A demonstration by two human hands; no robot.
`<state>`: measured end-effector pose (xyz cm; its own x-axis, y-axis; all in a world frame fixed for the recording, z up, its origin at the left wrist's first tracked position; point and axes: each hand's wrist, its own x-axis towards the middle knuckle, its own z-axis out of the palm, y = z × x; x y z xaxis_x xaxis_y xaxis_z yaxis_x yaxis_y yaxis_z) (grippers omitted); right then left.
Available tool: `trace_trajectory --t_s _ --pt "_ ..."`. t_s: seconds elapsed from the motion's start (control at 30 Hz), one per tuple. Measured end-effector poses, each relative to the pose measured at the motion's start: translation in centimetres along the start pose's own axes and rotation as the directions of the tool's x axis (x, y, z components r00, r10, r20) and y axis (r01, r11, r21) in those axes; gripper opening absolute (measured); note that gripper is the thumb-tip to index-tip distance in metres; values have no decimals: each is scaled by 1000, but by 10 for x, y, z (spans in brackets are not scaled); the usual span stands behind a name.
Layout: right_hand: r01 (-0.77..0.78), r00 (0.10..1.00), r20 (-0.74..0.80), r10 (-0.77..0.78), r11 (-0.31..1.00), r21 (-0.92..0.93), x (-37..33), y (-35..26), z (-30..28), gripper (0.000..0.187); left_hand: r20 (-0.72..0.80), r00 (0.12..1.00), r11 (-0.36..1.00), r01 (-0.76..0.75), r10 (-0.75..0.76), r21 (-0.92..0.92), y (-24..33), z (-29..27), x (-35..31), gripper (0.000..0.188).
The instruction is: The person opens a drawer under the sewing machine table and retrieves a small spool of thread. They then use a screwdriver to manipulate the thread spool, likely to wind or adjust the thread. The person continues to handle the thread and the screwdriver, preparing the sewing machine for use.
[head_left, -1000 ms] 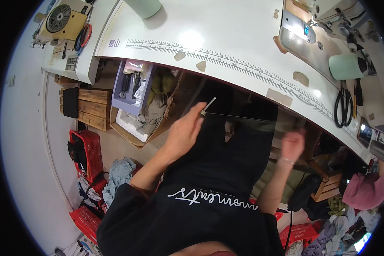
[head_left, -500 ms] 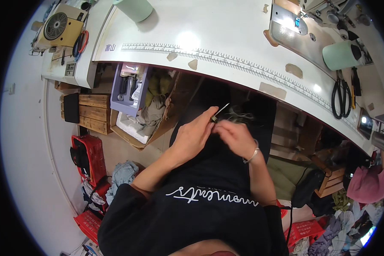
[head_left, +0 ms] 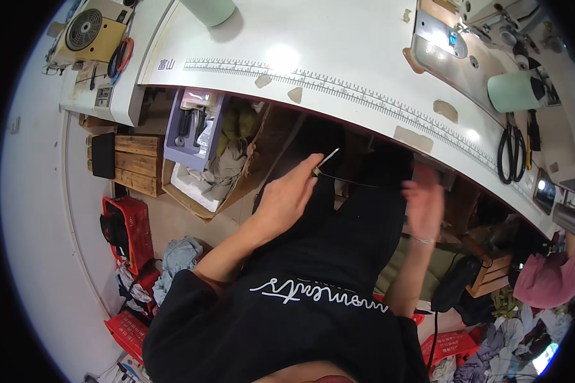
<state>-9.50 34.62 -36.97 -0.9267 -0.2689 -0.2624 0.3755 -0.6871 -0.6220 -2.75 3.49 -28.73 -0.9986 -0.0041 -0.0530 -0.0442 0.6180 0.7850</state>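
Over my lap, my left hand (head_left: pixel 287 196) is closed on a thin, pale, stick-like tool (head_left: pixel 329 156) whose tip points up and away. A small olive piece (head_left: pixel 316 172) shows at the same fingertips; its kind is too small to tell. From there a fine thread (head_left: pixel 352 183) stretches to the right, nearly straight. At its other end is my right hand (head_left: pixel 423 199), smeared by motion, with its fingertips drawn together at the thread. Both hands are below the front edge of the white sewing table (head_left: pixel 236 38).
A sewing machine plate (head_left: pixel 437 41), a mint thread cone (head_left: pixel 514 91) and black scissors (head_left: pixel 511 150) sit at the table's right. Under the table's left side, a purple bin (head_left: pixel 191 150) rests on a cardboard box (head_left: pixel 204 212). A red basket (head_left: pixel 128 233) stands left.
My right hand has moved away to the right from my left hand, and the thread between them now shows stretched. My left hand has stayed nearly in place with the pale tool.
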Motion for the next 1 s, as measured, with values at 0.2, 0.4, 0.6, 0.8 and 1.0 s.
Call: trace_trajectory --t_s 0.2,0.4,0.6,0.8,1.0 --pt "134 856 374 357 546 -827 8 62 112 23 57 998 999 5 -8 38 14 -4 5 45" --pt "385 923 -185 -338 839 384 -16 -34 -103 24 -15 984 983 179 -178 34 -11 -22 -4 43" --pt "458 835 -344 -428 889 6 -42 -56 -191 41 -22 999 999 48 -48 13 -7 -10 2 43" --pt "-94 908 267 324 777 -622 3 61 99 35 35 999 1000 -23 22 14 17 2 6 45" --pt "-188 979 76 186 982 10 -6 27 30 18 -54 998 999 31 -30 30 -3 -12 0 44"
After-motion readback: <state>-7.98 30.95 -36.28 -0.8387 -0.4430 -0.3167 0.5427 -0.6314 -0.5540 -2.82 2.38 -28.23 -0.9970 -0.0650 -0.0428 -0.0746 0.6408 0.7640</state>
